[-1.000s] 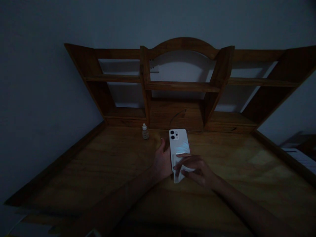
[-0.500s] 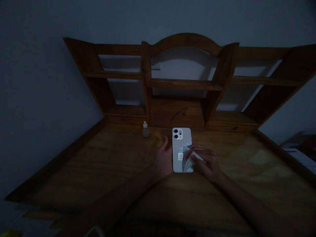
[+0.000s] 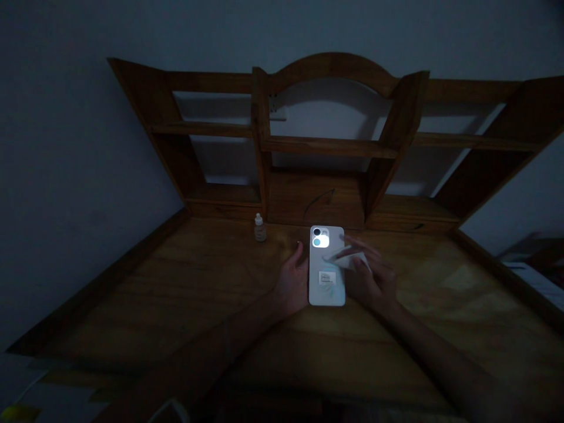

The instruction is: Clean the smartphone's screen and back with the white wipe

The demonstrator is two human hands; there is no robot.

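A pale smartphone (image 3: 326,295) is held above the desk with its back and camera block towards me. A small white label (image 3: 326,278) is stuck on its lower half. My left hand (image 3: 293,282) grips the phone from the left edge, thumb up, with its other fingers hidden behind the phone. In my right hand (image 3: 372,273) is a folded white cloth or tissue (image 3: 352,260), pinched between the fingers. The cloth's tip lies over the upper middle of the phone's back, below the cameras. Motion blurs the right fingers a little.
A small dropper bottle (image 3: 259,228) with a white cap stands on the wooden desk (image 3: 211,282), left of the phone. Behind it rises a wooden shelf unit (image 3: 330,145) against the wall. White papers (image 3: 535,282) lie beyond the desk's right edge. The room is dim.
The cloth in my right hand has moved up from the phone's lower right, uncovering the label. The phone's camera block now shines with reflected light. My left hand keeps its grip.
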